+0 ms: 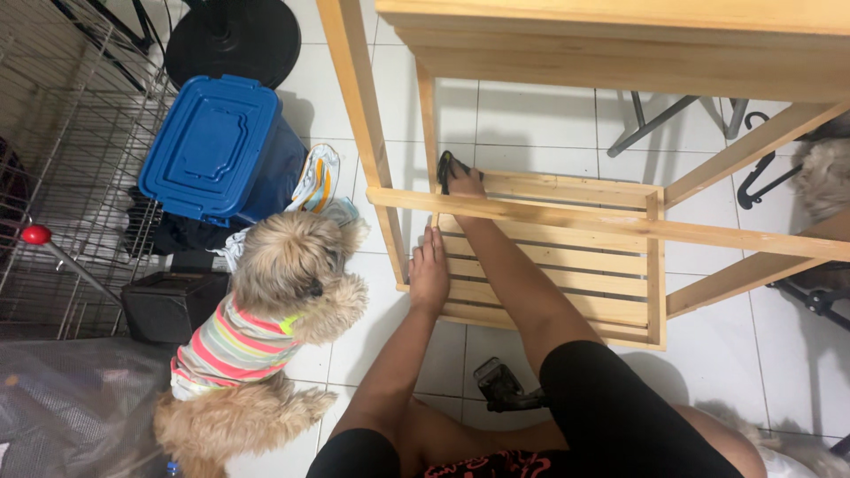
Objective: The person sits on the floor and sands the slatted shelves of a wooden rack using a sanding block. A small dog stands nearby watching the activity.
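Wooden slatted shelf (567,265) lies under the left hand (428,270), fingers flat; right hand unseen.

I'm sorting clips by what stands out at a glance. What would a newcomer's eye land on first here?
Probably the fluffy tan dog in a striped shirt, sitting on the white tiles at lower left. Next, the pale wooden rack filling the upper right, where the left hand rests on its low slatted shelf beside a leg stretched across the slats, the foot in a black sandal. A bright blue lidded bin stands at upper left.
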